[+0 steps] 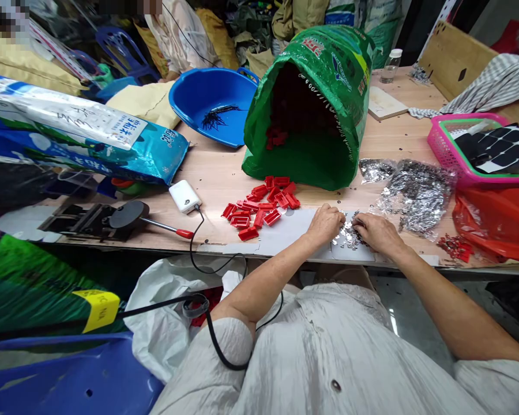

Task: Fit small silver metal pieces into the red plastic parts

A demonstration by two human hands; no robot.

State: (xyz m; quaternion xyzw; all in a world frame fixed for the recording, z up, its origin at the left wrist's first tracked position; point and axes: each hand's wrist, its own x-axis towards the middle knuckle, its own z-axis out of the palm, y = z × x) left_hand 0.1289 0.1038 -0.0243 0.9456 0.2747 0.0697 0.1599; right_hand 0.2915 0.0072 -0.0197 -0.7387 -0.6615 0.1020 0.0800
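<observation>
A small pile of flat, shiny metal pieces (349, 235) lies on a pale sheet near the table's front edge. My left hand (326, 223) is at the pile's left side with its fingers drawn together. From the right, my right hand (378, 231) reaches the same pile, thumb and fingers closed at its upper edge. Whatever either hand pinches is too small or hidden to make out. Several hollow red plastic pieces (259, 210) are heaped left of my left hand. Behind them a green sack (305, 167) lies on its side, its mouth towards me, with more red pieces inside.
Plastic bags of metal pieces (421, 193) and a pink basket (436, 144) stand right. At left are a hand press with a red-tipped lever (130, 216), a white power bank (184, 196) with a black cable, and a blue basin (190, 92). Another person sits across the table.
</observation>
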